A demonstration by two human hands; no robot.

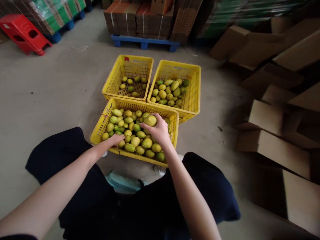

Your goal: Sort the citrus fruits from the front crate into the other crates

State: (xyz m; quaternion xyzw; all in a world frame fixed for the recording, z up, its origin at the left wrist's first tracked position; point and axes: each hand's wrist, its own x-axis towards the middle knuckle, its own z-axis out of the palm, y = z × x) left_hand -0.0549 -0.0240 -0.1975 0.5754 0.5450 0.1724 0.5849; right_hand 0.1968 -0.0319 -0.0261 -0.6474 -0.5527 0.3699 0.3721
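Observation:
My right hand [160, 129] is closed round a yellow-green lemon [150, 120], held just above the near yellow crate [100, 136]. My left hand [117, 139] reaches over the crate's near left side and touches the fruit there. Its fingers are partly hidden, so I cannot see whether they grip a lemon. Several lemons [135, 141], from yellow to green, fill the near crate in a loose layer. Behind it stand two more yellow crates: the left one [107, 87] has a few lemons on its bottom, and the right one [196, 90] holds a larger heap.
Empty open cardboard boxes [282, 150] are piled along the right. At the back, a blue pallet [145, 42] carries bundled flat cardboard [122, 23]. A red plastic stool [23, 33] stands at the far left. Below me, between my legs, is a pale teal seat [123, 182].

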